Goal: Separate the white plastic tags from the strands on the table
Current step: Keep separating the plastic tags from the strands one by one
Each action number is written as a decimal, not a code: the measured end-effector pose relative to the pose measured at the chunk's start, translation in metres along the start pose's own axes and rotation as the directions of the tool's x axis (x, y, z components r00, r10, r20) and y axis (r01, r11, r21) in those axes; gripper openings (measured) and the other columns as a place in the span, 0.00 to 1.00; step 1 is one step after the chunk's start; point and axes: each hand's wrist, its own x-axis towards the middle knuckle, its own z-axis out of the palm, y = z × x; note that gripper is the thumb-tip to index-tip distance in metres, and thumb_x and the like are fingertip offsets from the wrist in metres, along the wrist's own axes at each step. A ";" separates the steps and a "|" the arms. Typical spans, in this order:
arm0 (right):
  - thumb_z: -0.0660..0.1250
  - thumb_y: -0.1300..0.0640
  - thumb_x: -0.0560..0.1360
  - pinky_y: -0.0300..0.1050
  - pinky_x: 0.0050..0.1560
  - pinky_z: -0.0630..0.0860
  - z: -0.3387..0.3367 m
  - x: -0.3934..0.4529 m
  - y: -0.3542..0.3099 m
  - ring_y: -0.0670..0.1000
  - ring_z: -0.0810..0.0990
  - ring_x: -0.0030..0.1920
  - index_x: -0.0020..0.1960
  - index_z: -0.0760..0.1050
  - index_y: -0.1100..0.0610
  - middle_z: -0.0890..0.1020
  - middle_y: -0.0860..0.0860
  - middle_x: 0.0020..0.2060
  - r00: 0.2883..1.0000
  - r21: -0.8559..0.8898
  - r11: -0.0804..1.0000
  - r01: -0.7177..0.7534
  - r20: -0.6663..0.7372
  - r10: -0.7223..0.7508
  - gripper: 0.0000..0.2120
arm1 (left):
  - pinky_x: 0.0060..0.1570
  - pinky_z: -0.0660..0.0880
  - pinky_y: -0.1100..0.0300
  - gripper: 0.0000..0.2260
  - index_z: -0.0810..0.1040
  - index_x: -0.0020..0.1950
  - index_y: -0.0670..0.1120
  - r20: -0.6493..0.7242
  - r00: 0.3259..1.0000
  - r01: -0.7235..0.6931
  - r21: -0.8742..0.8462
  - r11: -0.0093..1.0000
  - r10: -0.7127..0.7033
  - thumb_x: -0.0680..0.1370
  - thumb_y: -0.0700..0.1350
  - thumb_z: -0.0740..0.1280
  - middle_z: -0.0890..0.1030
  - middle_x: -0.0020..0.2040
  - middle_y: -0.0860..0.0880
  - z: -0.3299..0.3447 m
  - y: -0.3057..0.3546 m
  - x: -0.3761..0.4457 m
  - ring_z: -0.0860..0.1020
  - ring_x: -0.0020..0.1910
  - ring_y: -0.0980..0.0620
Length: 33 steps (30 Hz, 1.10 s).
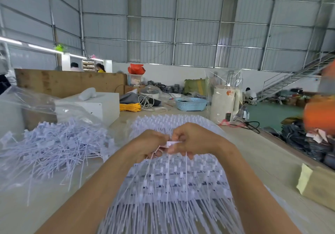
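At the centre of the frame the left hand [145, 147] and right hand [192, 140] meet above a broad sheet of joined white tag strands [174, 185], both with fingers curled and pinching one small white plastic tag [171, 143] between them; the fingertips overlap, so exactly where each grips is hard to make out. The sheet runs from behind the hands down to the lower edge, where it is cut off. At the left lies a loose pile of separated tags [52, 146], partly on a clear plastic bag [23, 99]. Further back on the pale surface [253, 152] stand a white box [97, 105], yellow cord [130, 107], a blue perforated basket [191, 104] and a cream appliance in plastic wrap [224, 104]; its orange label is too blurred to read. An orange blur [319, 114] crosses the right edge.
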 end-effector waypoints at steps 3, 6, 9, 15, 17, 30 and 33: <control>0.72 0.59 0.71 0.39 0.33 0.76 -0.004 -0.003 0.006 0.47 0.78 0.27 0.44 0.71 0.55 0.80 0.53 0.36 0.998 -0.001 1.000 -0.028 0.057 0.028 0.10 | 0.20 0.58 0.69 0.26 0.77 0.38 0.46 0.098 0.995 -0.027 -0.008 1.000 0.028 0.74 0.68 0.56 0.74 0.23 0.54 0.005 0.004 0.000 0.66 0.19 0.57; 0.73 0.63 0.70 0.38 0.31 0.76 -0.007 -0.005 0.011 0.45 0.78 0.26 0.47 0.68 0.55 0.81 0.52 0.37 0.999 0.080 0.996 -0.027 0.020 0.026 0.14 | 0.23 0.61 0.67 0.26 0.78 0.38 0.48 0.183 0.979 -0.116 0.134 0.984 0.090 0.69 0.71 0.60 0.77 0.29 0.54 0.010 0.001 -0.004 0.67 0.21 0.58; 0.73 0.59 0.70 0.43 0.36 0.78 -0.011 -0.007 0.016 0.47 0.79 0.29 0.45 0.71 0.57 0.83 0.52 0.37 0.999 0.091 0.995 -0.046 0.012 0.045 0.10 | 0.22 0.60 0.67 0.19 0.79 0.38 0.47 0.188 0.966 -0.194 0.068 0.979 0.178 0.72 0.63 0.65 0.79 0.29 0.53 0.016 -0.002 -0.003 0.68 0.21 0.59; 0.64 0.56 0.78 0.35 0.29 0.72 -0.017 -0.013 0.021 0.45 0.77 0.27 0.37 0.76 0.57 0.80 0.49 0.30 0.997 -0.002 0.998 -0.070 0.029 0.070 0.11 | 0.20 0.60 0.69 0.12 0.80 0.39 0.45 -0.029 0.965 -0.261 -0.011 0.965 0.261 0.78 0.51 0.66 0.79 0.26 0.51 0.023 0.001 0.000 0.70 0.19 0.58; 0.66 0.55 0.77 0.34 0.29 0.70 -0.014 -0.011 0.018 0.45 0.77 0.27 0.36 0.76 0.55 0.80 0.47 0.29 0.999 -0.033 0.999 -0.040 0.013 0.041 0.11 | 0.20 0.61 0.68 0.17 0.80 0.40 0.42 -0.045 0.962 -0.269 0.040 0.962 0.271 0.78 0.54 0.64 0.77 0.23 0.50 0.025 0.001 0.000 0.70 0.20 0.57; 0.71 0.60 0.72 0.41 0.32 0.73 -0.025 -0.019 0.030 0.46 0.75 0.25 0.28 0.73 0.53 0.78 0.47 0.23 0.986 -0.005 1.000 -0.028 -0.165 0.027 0.15 | 0.14 0.55 0.69 0.19 0.71 0.21 0.47 0.294 0.946 0.070 -0.599 0.797 0.138 0.71 0.46 0.69 0.65 0.17 0.53 -0.021 0.011 -0.002 0.62 0.13 0.59; 0.71 0.57 0.72 0.38 0.32 0.73 -0.032 -0.024 0.028 0.47 0.76 0.26 0.27 0.72 0.53 0.79 0.49 0.24 0.982 0.033 0.999 0.007 -0.189 0.000 0.16 | 0.14 0.55 0.69 0.15 0.73 0.27 0.45 0.358 0.894 0.107 -0.754 0.648 0.270 0.61 0.44 0.80 0.70 0.19 0.51 -0.068 0.008 -0.005 0.63 0.14 0.59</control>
